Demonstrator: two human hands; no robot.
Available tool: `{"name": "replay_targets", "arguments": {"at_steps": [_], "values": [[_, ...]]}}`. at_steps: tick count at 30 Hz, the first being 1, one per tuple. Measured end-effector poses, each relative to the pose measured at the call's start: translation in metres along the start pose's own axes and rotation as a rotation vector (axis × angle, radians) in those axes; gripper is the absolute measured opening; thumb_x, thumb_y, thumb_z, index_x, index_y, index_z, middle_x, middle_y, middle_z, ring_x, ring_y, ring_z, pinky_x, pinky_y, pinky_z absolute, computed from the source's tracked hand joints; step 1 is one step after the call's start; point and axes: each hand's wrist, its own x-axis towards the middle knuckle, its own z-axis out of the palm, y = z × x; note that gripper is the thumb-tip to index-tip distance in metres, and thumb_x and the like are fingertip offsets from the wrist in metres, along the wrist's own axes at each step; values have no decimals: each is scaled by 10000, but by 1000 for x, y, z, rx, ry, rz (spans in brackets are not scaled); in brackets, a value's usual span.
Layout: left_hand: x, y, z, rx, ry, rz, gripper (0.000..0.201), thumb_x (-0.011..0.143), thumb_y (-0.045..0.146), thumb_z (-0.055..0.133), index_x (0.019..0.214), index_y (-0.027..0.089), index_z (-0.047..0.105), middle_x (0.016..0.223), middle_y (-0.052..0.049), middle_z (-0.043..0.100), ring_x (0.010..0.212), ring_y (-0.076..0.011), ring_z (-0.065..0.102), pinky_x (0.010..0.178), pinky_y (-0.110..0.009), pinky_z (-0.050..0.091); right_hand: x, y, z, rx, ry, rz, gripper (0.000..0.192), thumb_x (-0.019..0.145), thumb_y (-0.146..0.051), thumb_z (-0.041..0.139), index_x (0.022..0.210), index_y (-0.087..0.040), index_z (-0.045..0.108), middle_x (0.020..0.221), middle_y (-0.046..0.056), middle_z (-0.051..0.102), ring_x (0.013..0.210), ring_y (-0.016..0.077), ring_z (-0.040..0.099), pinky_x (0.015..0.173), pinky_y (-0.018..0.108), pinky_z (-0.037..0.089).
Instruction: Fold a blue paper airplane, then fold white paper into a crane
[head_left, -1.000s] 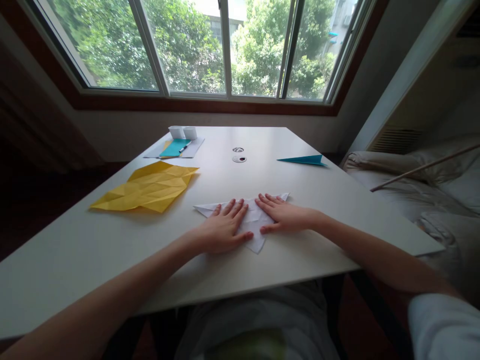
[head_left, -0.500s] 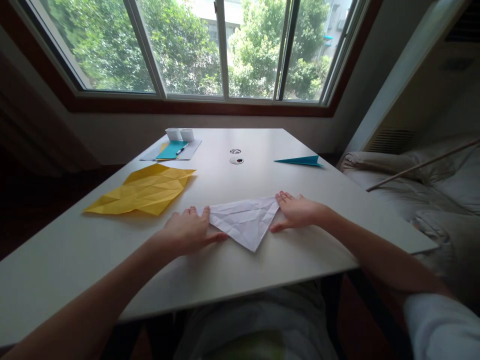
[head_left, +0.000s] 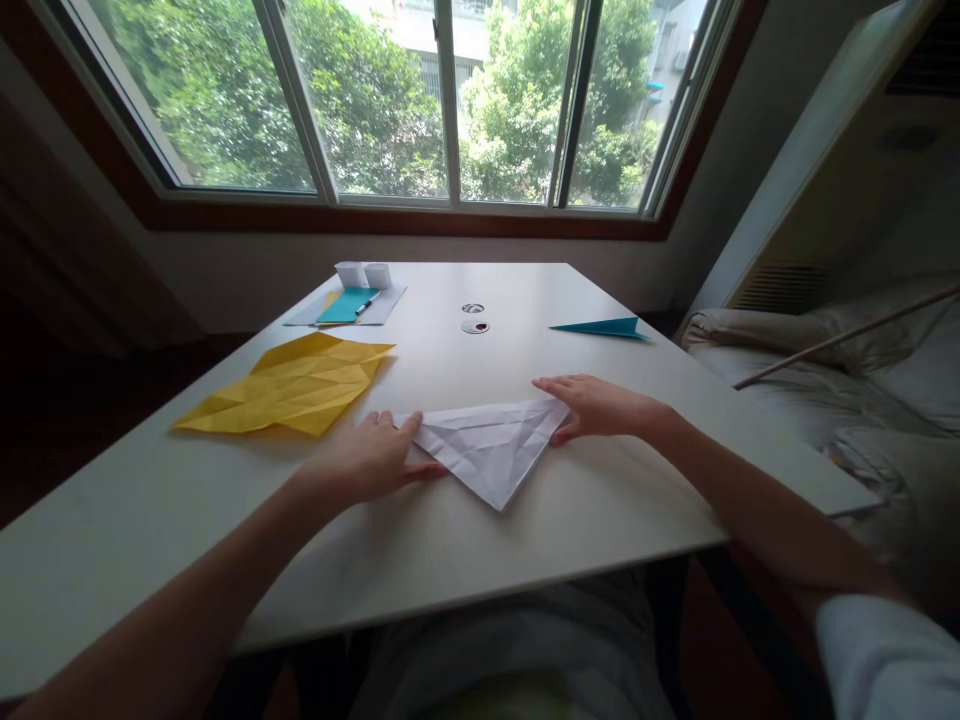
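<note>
Moved apart, left hand [head_left: 364,457], unclenched, and right hand [head_left: 600,406], grip unclear, touch the white paper [head_left: 491,448] between them

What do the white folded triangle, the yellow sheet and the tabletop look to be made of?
White folded triangle: apparently matte paper, judging by its sharp creases.
Yellow sheet: likely paper too, matte, crisscrossed by fold lines.
Tabletop: smooth, faintly glossy, perhaps laminate; soft sheen shows.

Bright window [head_left: 375,130], dark corners, blurred edges
</note>
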Motion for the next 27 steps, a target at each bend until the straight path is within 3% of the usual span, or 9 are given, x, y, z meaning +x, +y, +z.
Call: {"name": "replay_targets", "arguments": {"at_steps": [4,9,12,15,17,20,24,27], "values": [[4,-8,1,-40,-9,22,935,697,788,295,1388,158,302,1291,-227,450,1206,-375,383,910,-467,353,1,-4,-7,45,44,-171,616,746,-495,589,1285,-224,466,1261,100,532,1129,253,503,926,376,385],[7,-18,3,-97,-29,9,934,707,784,289,1415,177,225,1410,-184,324,1283,-355,294,972,-467,297,0,-8,-9,0,117,-280,273,885,-293,433,1066,-214,622,1035,63,661,899,181,614,816,310,412],[10,-24,2,-119,2,-13,907,737,764,257,1416,165,222,1405,-154,349,1276,-343,312,972,-444,303,0,-11,-9,-38,231,-241,266,903,-276,392,960,-212,643,888,40,690,781,159,624,796,305,403],[13,-28,2,-118,49,-49,907,755,749,239,1416,130,211,1371,-178,393,1237,-343,370,953,-439,324,0,-17,-8,30,336,-93,253,887,-325,415,927,-198,630,771,33,679,685,146,611,694,267,426],[16,-28,2,-113,86,-78,868,788,717,209,1420,123,189,1363,-184,400,1231,-336,382,940,-438,338,1,-20,-7,135,402,13,249,866,-328,444,1031,-204,584,752,21,671,667,138,608,649,245,436],[18,-22,2,-110,156,-109,811,831,658,186,1425,108,153,1377,-177,382,1234,-331,377,928,-441,352,3,-23,-5,253,464,117,445,835,-306,481,1262,-214,402,721,-4,660,621,136,602,613,237,444],[14,0,2,-105,240,-99,805,844,614,249,1422,68,125,1356,-188,406,1221,-326,387,930,-443,355,5,-19,1,195,399,175,543,831,-292,477,1347,-264,307,710,-19,651,583,140,586,554,229,423],[8,18,3,-149,187,8,733,849,618,239,1407,142,228,1368,-150,405,1214,-294,402,927,-410,364,6,-15,6,78,306,193,408,851,-292,445,1258,-312,467,720,-15,659,604,139,588,572,232,416]]}}
